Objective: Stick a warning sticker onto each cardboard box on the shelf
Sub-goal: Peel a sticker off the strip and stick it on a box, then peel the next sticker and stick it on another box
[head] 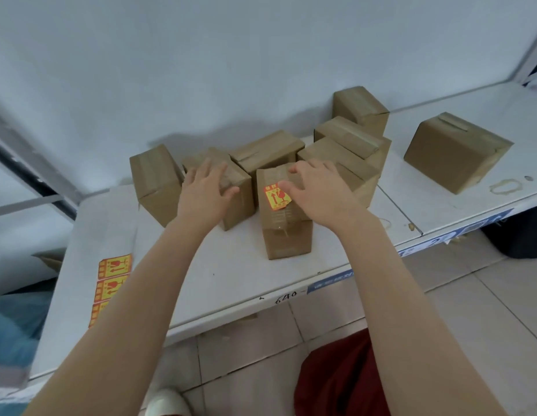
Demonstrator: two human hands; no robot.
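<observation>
Item: front cardboard box (286,235), on the shelf (231,265), warning sticker (277,197) on its top. Right hand (318,193) spread, thumb pressed at the sticker's edge. Left hand (205,190) spread over the neighbouring box (237,202). Step judged: smoothing down. Next required: a fresh sticker peeled from the sticker strip (112,280).

Soft even daylight, edges warped

Bare forearms (390,265) — red garment (336,379), white shoe (166,403).
</observation>
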